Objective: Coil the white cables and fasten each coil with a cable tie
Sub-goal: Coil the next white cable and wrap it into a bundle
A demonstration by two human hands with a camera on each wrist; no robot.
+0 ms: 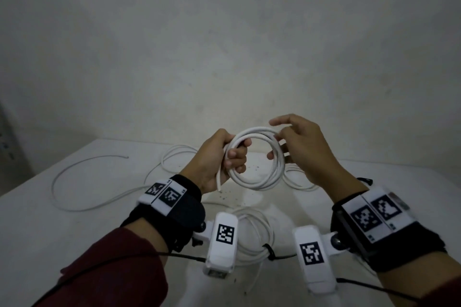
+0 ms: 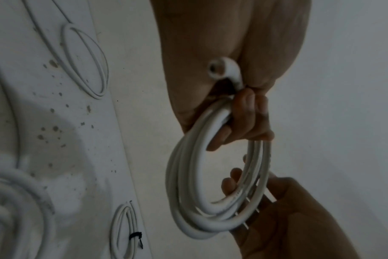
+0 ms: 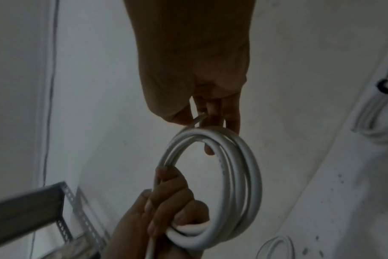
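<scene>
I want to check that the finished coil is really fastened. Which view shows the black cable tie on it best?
The left wrist view: the black cable tie wraps a coil on the table, unobstructed, tail visible. The head view shows it small between the wrist cameras; the right wrist view shows what may be the tie, cut off at the edge.

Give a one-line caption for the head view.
Both hands hold a white coil above the table: left hand grips it, right hand steadies it.

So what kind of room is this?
Probably a plain workroom or storeroom, not a home room: a bare white wall, a stained white table strewn with white cables, and a slotted metal shelf frame.
</scene>
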